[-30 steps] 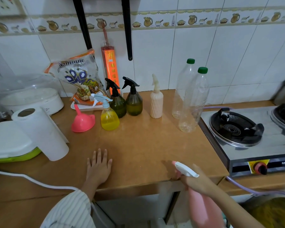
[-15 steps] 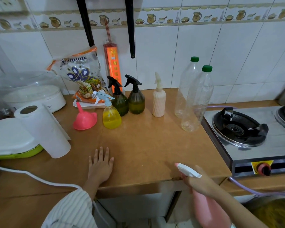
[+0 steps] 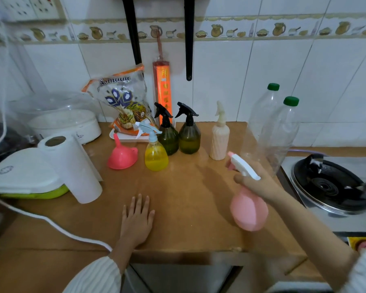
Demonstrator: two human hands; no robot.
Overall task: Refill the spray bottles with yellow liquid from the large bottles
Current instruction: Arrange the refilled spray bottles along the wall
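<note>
Right hand (image 3: 257,182) gripped the pink plastic spray bottle (image 3: 249,210) at four o'clock, seemingly unfilled; left hand (image 3: 137,219) lay flat; yellow-filled clear spray bottle (image 3: 156,157) looked done.

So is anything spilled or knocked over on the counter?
No spill shows on the brown counter. The pink funnel sits mouth-down, and the two clear large bottles with green caps look nearly empty, which is odd for refilling.
</note>
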